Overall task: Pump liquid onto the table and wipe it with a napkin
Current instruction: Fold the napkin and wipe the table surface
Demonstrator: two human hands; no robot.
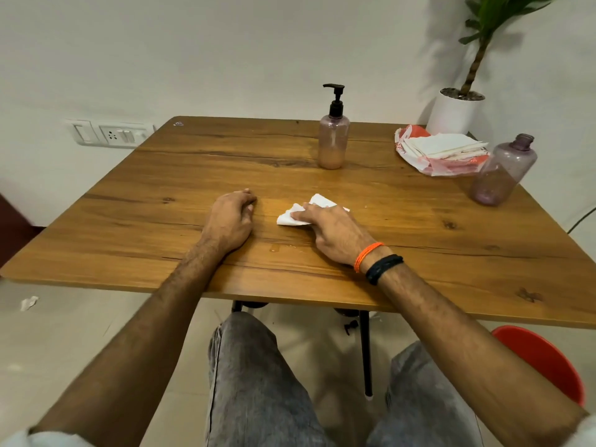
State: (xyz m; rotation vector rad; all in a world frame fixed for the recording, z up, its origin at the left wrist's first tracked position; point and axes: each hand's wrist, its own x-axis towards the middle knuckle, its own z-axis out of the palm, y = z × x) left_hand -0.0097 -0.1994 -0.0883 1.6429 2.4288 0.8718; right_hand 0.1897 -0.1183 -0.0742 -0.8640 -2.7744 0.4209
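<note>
A white crumpled napkin (pixel 298 216) lies near the middle of the wooden table (pixel 129 201). My right hand (pixel 332 232) presses on it with fairly straight fingers laid over it. My left hand (pixel 230 221) rests on the table just left of the napkin, fingers loosely curled, holding nothing. A small wet patch (pixel 274 249) glistens on the wood between my wrists. The pump bottle (pixel 333 137), pinkish with a black pump and some liquid at the bottom, stands upright at the back centre.
A pack of white napkins (pixel 442 151) in a red and white wrapper lies at the back right. A capless purple bottle (pixel 503 171) stands beside it. A potted plant (pixel 456 111) stands behind. A red stool (pixel 545 359) is at my right.
</note>
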